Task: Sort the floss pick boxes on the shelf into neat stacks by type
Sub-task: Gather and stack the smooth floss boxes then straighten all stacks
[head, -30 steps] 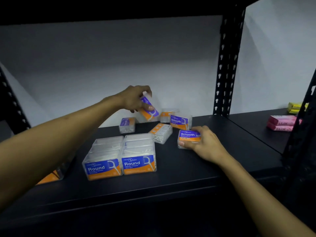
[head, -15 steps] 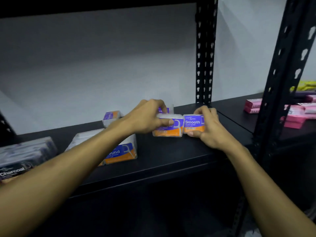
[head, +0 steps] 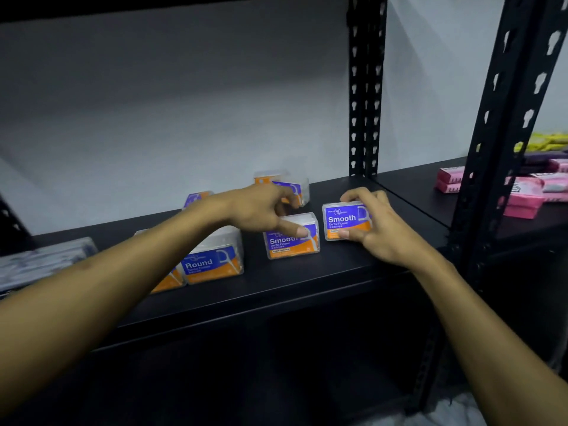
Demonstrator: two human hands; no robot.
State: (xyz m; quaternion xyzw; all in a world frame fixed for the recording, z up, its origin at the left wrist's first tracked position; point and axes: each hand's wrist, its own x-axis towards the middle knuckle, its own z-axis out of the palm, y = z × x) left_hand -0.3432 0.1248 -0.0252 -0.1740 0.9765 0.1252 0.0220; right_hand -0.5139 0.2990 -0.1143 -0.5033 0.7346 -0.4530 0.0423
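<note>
Clasping right Smooth box point(head: 346, 221), right hand point(head: 376, 229) grip closed; left hand point(head: 261, 210) grip loose, thumb touching left Smooth box point(head: 292, 241).

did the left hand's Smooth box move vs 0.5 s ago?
Yes. That Smooth box then touched the right hand's box; now it sits apart, nearer the Round box.

Both forearms are bare, with no sleeve in view. The left hand point(head: 258, 210) and right hand point(head: 379, 232) wear no gloves. The fingernails are short and plain.

Single head-worn view, close, angled forward and down onto black shelf point(head: 307, 281); no second view.
</note>
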